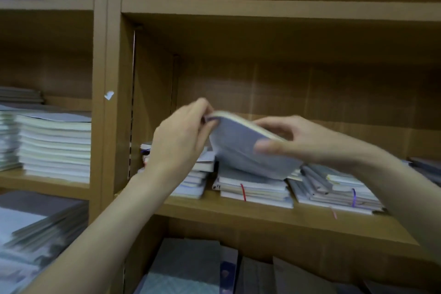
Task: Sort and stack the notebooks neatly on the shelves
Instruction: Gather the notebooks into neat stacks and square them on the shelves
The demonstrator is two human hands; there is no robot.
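Observation:
A grey-blue notebook (241, 145) is held tilted above the middle shelf (262, 216), its lower edge near the middle stack (255, 190). My left hand (181, 136) pinches its upper left corner. My right hand (293, 138) grips its right side, thumb across the cover and fingers behind. Under the hands lie three low piles: a left stack (198, 181), partly hidden by my left wrist, the middle stack with a red ribbon, and an untidy right stack (334, 188) with a purple ribbon.
A tall, even pile of notebooks (55, 148) fills the left bay. The compartment above the middle shelf holds nothing in view. More notebooks (188, 267) stand or lean in the bay below, and grey folders (43, 229) lie at lower left. A dark item (424, 164) sits far right.

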